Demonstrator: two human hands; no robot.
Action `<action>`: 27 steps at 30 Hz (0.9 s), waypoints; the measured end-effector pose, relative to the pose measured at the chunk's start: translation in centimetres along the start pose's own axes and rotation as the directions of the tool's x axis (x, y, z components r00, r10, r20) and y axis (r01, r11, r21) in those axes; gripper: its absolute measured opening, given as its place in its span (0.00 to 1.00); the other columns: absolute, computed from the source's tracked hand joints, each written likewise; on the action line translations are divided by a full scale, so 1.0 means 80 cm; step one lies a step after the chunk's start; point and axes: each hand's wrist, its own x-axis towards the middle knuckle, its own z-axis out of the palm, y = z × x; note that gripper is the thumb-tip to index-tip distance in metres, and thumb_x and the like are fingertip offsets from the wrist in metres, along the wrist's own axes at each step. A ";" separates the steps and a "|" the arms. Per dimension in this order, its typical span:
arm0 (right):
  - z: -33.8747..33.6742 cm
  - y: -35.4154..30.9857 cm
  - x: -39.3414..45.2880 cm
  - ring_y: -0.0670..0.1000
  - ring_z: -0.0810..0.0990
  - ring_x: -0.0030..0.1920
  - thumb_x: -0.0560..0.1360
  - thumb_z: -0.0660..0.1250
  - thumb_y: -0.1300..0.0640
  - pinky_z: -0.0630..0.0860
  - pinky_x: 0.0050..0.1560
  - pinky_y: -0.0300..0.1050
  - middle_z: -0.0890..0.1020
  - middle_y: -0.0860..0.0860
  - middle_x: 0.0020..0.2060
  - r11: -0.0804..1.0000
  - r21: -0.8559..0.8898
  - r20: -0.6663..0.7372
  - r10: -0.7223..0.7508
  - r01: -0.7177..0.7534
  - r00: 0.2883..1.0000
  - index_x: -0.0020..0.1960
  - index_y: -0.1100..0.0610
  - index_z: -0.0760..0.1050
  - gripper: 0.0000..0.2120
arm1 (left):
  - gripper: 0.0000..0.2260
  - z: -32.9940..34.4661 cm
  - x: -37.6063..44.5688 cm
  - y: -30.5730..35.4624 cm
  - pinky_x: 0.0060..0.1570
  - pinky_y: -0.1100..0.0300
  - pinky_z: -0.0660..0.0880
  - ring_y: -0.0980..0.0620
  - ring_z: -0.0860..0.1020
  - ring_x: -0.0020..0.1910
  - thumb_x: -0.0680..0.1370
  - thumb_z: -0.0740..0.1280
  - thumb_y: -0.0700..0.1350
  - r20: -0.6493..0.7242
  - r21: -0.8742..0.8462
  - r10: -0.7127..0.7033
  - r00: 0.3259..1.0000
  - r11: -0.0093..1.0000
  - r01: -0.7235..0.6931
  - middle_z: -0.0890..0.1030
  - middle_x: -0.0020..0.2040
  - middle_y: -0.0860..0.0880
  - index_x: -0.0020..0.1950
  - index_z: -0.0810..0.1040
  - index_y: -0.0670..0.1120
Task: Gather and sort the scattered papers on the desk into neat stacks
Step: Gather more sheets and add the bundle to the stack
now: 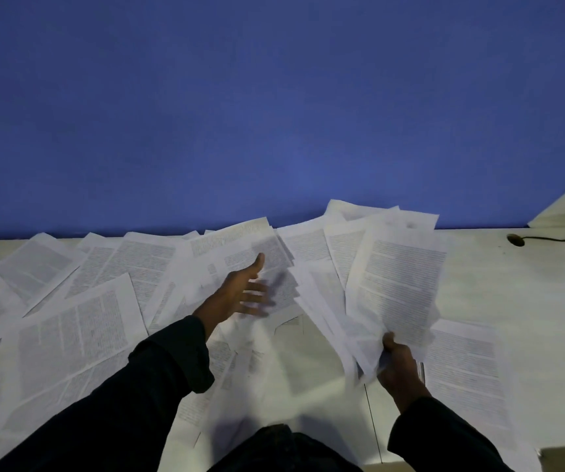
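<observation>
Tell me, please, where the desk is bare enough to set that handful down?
Bare desk lies right of the held papers, before the cable hole. Left of the open left hand, loose sheets crowd it.

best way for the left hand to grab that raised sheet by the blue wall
Pinch the raised sheet at its near edge, coming from the front with the open left hand. That edge seems lifted off the scattered papers, so fingers could slide under.
</observation>
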 end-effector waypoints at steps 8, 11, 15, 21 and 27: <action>0.064 -0.008 -0.053 0.65 0.80 0.65 0.73 0.78 0.52 0.73 0.69 0.66 0.82 0.60 0.64 0.984 -0.158 0.243 0.117 -0.080 0.963 0.67 0.65 0.77 0.28 | 0.21 0.021 -0.003 -0.001 0.60 0.43 0.78 0.45 0.80 0.59 0.75 0.76 0.47 -0.247 -0.135 0.262 0.933 0.944 -0.300 0.80 0.65 0.47 0.66 0.75 0.49; 0.060 0.021 -0.026 0.64 0.82 0.62 0.58 0.87 0.48 0.74 0.69 0.66 0.84 0.60 0.61 0.970 -0.235 0.242 0.127 -0.069 0.962 0.63 0.66 0.80 0.40 | 0.20 -0.016 -0.010 -0.034 0.60 0.41 0.77 0.43 0.76 0.61 0.76 0.74 0.41 -0.366 -0.174 0.130 0.922 0.963 -0.205 0.79 0.60 0.47 0.66 0.72 0.46; 0.079 0.019 -0.045 0.63 0.84 0.55 0.65 0.84 0.57 0.78 0.64 0.63 0.86 0.61 0.54 0.899 -0.436 0.118 0.096 -0.036 0.988 0.54 0.67 0.82 0.23 | 0.17 -0.081 -0.026 -0.077 0.57 0.42 0.77 0.39 0.77 0.61 0.76 0.74 0.37 -0.461 -0.093 0.049 0.886 0.990 -0.104 0.79 0.63 0.42 0.63 0.77 0.38; 0.088 0.011 -0.069 0.65 0.82 0.59 0.70 0.79 0.59 0.77 0.62 0.56 0.84 0.62 0.57 0.707 -0.681 0.018 -0.242 0.189 0.970 0.63 0.64 0.79 0.24 | 0.11 -0.115 -0.051 -0.108 0.35 0.59 0.72 0.52 0.73 0.44 0.77 0.73 0.38 -0.386 0.230 0.016 0.922 0.970 0.080 0.71 0.52 0.47 0.46 0.71 0.40; 0.101 -0.017 -0.077 0.65 0.81 0.58 0.78 0.69 0.57 0.75 0.56 0.53 0.84 0.59 0.57 0.521 -0.793 0.066 -0.440 0.315 0.896 0.64 0.56 0.80 0.14 | 0.14 -0.082 -0.025 -0.127 0.52 0.56 0.74 0.41 0.79 0.56 0.76 0.74 0.42 -0.510 0.245 0.101 0.854 0.969 0.031 0.80 0.56 0.40 0.57 0.79 0.35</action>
